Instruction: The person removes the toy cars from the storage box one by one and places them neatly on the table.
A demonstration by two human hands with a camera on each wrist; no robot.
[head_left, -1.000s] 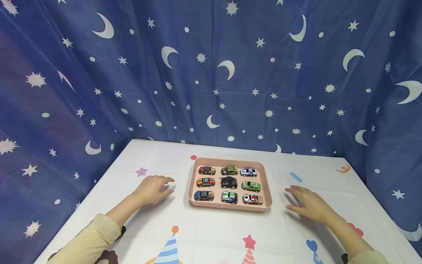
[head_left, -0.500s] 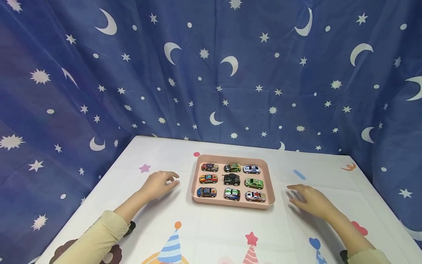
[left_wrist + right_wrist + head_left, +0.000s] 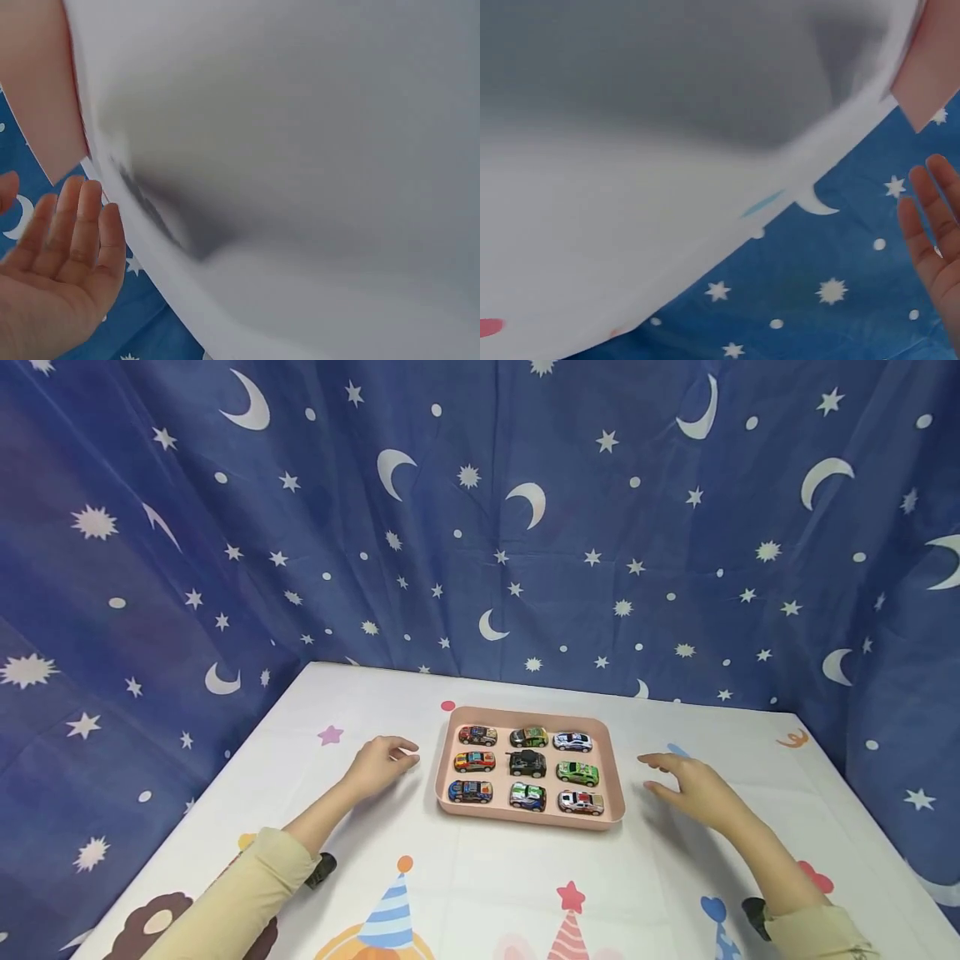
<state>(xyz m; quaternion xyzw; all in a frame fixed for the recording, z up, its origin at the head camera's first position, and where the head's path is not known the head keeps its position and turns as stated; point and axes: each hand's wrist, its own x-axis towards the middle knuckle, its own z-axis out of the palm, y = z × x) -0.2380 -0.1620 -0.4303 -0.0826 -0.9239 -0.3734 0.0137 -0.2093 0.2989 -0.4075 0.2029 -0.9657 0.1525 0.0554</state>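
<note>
Hands (image 3: 540,772) hover apart from both side rims of tray (image 3: 618,793)

One shallow pink plastic tray (image 3: 615,793) holds nine small painted toy cars (image 3: 528,762) in three rows of three, two bare hands, the left hand (image 3: 378,766) and the right hand (image 3: 693,787), flank it, and one white printed tablecloth (image 3: 480,885) lies under everything.

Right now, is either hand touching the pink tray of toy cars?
No: in the head view the left hand and the right hand are on either side of the pink tray, each apart from its rim.
</note>
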